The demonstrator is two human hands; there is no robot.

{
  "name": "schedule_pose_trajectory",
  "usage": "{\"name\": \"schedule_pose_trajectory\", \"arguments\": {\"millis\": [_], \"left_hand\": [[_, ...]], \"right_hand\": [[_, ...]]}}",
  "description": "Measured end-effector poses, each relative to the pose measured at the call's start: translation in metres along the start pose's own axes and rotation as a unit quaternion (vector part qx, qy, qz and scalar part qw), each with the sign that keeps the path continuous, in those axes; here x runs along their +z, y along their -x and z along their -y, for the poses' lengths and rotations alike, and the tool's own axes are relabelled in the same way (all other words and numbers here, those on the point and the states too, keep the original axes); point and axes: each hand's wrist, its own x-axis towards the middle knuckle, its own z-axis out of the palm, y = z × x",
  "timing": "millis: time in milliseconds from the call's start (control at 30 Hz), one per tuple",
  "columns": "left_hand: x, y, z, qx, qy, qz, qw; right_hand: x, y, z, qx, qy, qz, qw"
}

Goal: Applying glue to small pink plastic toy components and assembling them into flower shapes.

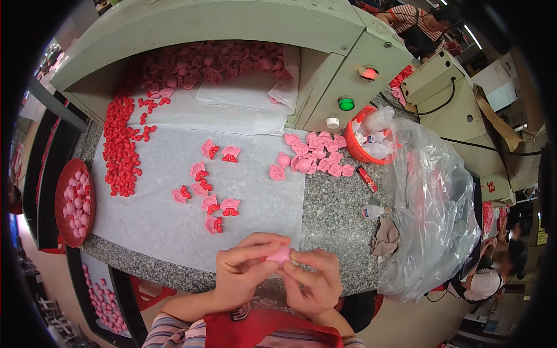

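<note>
Both hands meet at the near edge of the worktop around a small rounded pink plastic piece (279,255). My left hand (246,268) grips it from the left between thumb and fingers. The fingertips of my right hand (313,278) pinch its right side, partly covering it. Beyond the hands, on white paper (151,226), lie several pink head-shaped shells with red bows attached (230,206). A pile of pink shells without bows (304,164) sits to the right, and many loose red bows (120,156) are heaped at the left.
A pale green machine housing (325,75) arches over more pink parts at the back. On the left stands a red basket (62,211) of pink balls. At right are an orange tub of bottles (355,148), a red tube (367,179), a small bottle (372,211), a cloth (385,236) and a clear plastic bag (432,232).
</note>
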Motion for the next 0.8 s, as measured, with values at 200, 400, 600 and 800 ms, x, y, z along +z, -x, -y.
{"name": "schedule_pose_trajectory", "arguments": {"millis": [200,400,600,800], "left_hand": [[-0.0029,-0.0018,-0.0018,-0.044,0.075,0.011,0.996],[-0.0044,-0.0011,-0.0034,-0.046,0.069,0.034,0.996],[-0.0052,-0.0027,-0.0024,-0.038,0.054,0.045,0.997],[-0.0045,0.0002,0.0027,-0.032,0.043,-0.002,0.999]], "right_hand": [[-0.0087,-0.0075,-0.0015,0.205,-0.203,0.064,0.955],[-0.0115,-0.0090,0.0028,0.202,-0.215,0.058,0.954],[-0.0116,-0.0083,-0.0013,0.215,-0.236,0.062,0.946],[-0.0065,-0.0058,-0.0014,0.259,-0.300,0.034,0.917]]}}
